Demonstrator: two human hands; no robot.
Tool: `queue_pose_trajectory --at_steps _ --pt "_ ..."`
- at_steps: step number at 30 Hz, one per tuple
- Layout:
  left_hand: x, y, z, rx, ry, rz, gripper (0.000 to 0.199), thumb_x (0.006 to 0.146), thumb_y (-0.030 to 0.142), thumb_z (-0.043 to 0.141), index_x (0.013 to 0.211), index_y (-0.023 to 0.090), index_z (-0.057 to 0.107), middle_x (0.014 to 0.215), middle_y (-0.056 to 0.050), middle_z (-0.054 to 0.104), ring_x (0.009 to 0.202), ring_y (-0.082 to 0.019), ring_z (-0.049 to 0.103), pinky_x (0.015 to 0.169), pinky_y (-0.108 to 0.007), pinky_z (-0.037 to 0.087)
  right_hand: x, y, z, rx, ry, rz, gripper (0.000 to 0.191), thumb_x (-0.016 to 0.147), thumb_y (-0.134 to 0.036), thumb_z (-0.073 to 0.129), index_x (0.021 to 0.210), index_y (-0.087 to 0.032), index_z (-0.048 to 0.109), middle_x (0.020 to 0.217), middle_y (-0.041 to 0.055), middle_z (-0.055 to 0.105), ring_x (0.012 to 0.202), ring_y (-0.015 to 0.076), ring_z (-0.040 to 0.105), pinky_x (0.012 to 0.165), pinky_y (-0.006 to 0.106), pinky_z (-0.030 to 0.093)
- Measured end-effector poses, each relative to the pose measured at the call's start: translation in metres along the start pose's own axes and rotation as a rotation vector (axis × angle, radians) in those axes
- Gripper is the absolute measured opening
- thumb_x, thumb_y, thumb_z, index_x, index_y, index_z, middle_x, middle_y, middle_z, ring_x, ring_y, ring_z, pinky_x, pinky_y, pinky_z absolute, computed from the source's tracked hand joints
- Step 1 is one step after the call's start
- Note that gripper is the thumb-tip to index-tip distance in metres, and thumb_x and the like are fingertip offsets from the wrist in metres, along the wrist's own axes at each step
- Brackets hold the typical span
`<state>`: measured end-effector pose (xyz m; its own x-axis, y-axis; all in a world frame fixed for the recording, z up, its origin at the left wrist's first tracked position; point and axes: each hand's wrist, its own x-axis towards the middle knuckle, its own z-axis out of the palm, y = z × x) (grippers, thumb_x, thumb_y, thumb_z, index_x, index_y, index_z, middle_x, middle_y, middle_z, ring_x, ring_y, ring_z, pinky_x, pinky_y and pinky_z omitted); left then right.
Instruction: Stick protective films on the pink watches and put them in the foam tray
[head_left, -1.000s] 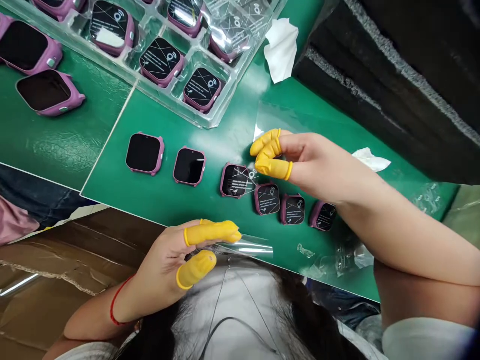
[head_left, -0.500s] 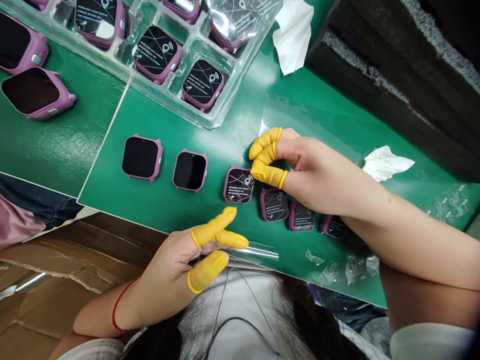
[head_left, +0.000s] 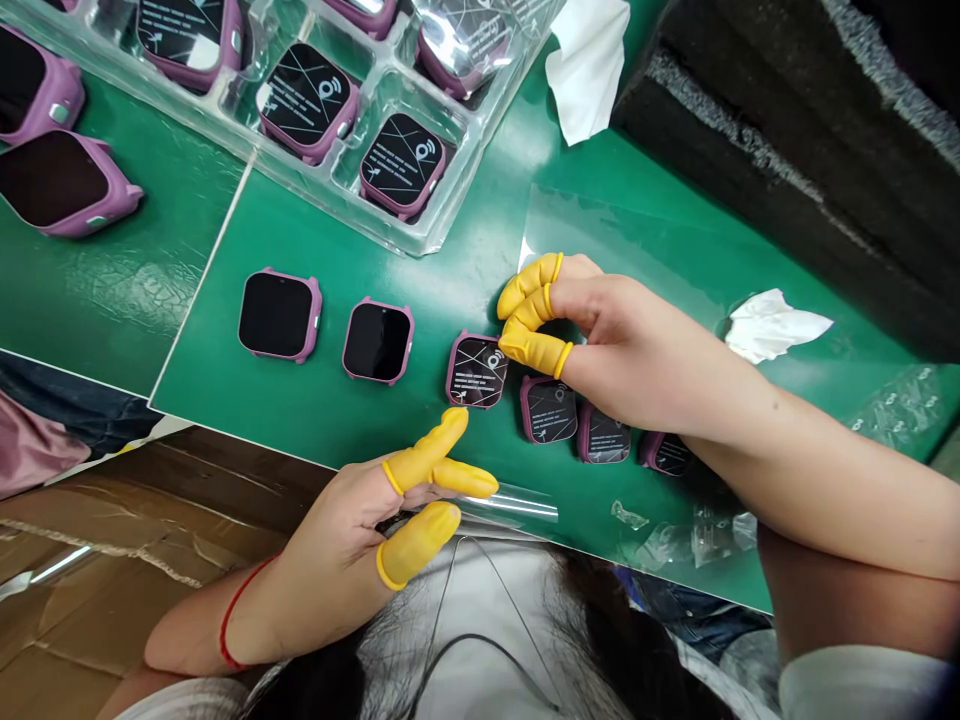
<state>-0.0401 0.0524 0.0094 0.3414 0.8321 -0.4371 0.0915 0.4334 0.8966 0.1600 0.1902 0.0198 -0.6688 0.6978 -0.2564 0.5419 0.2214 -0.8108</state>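
Note:
A purple smartwatch body (head_left: 477, 372) lies face up on the green table, its screen bearing white lines and print. My right hand (head_left: 622, 340), with yellow finger cots, has thumb and fingers pinched together at the watch's upper right corner; whatever is between the tips is hidden. Below the watch, my left hand (head_left: 360, 520) is open with its cotted fingers apart, the index fingertip at the watch's lower edge. Two watch bodies with plain black screens, one nearer (head_left: 378, 341) and one farther (head_left: 278, 314), sit to the left. Printed ones (head_left: 550, 409) continue to the right, partly under my right wrist.
A clear plastic tray (head_left: 427, 240) of purple watches stands at the top. Black foam (head_left: 757, 170) fills the upper right. White wipes (head_left: 778, 326), a clear sheet (head_left: 600, 225) and a curled film (head_left: 517, 505) lie on the table. More watches (head_left: 71, 185) rest at far left.
My left index fingertip has shifted slightly up and left, to the lower edge of the printed watch. My right hand's pinch at the corner looks nearly unchanged.

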Motion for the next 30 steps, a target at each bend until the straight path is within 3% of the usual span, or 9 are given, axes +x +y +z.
queue_pose_trajectory --at_steps 12,27,30 --pt "-0.0014 -0.0041 -0.0001 0.019 -0.012 0.051 0.023 0.09 0.025 0.059 0.109 0.025 0.072 0.103 -0.001 0.077 0.091 -0.017 0.073 0.082 -0.022 0.058 -0.0008 0.0008 0.0012 0.003 0.014 0.001 0.018 0.086 -0.017 0.059 0.069 -0.022 0.058 0.091 0.0036 0.066 0.098 0.02 0.057 0.098 0.043 0.044" --pt "0.0002 -0.0014 0.0002 0.004 -0.006 0.008 0.02 0.09 0.029 0.059 0.103 0.023 0.074 0.104 -0.002 0.077 0.086 -0.019 0.074 0.077 -0.024 0.06 -0.0022 0.0019 0.0033 -0.003 0.036 0.001 0.019 0.087 -0.02 0.06 0.068 -0.022 0.059 0.092 0.0037 0.065 0.099 0.0207 0.057 0.097 0.041 0.044" --pt "0.0002 -0.0013 0.0006 -0.023 -0.015 -0.004 0.024 0.091 0.03 0.059 0.111 0.023 0.071 0.104 -0.002 0.077 0.088 -0.019 0.074 0.075 -0.022 0.059 -0.002 0.0017 0.0035 -0.007 0.036 0.0 0.019 0.087 -0.019 0.06 0.068 -0.022 0.059 0.092 0.0041 0.065 0.099 0.0208 0.057 0.097 0.041 0.043"
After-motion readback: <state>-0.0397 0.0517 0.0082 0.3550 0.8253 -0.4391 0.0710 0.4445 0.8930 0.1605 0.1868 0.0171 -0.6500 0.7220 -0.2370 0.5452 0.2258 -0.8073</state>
